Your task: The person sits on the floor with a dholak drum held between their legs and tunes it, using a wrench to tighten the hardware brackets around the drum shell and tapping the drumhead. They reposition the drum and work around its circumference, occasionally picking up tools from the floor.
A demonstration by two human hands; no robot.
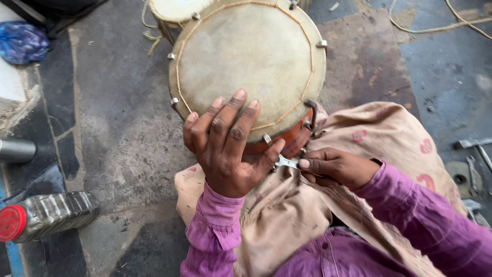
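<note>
A hand drum (251,56) with a pale skin head, rope lacing and metal hooks around its rim rests against my lap on a beige cloth (389,138). My left hand (228,146) lies over the near edge of the drum head, fingers spread on the skin and thumb by the rim. My right hand (335,166) grips a small metal spanner (285,162), its jaw at a hook on the drum's orange-brown side. Both sleeves are purple.
A clear plastic bottle with a red cap (46,215) lies on the concrete floor at the left, near a metal cylinder (15,150). A blue bag (23,41) sits at top left. Metal tools (474,164) lie at right, and rope (435,25) trails at top right.
</note>
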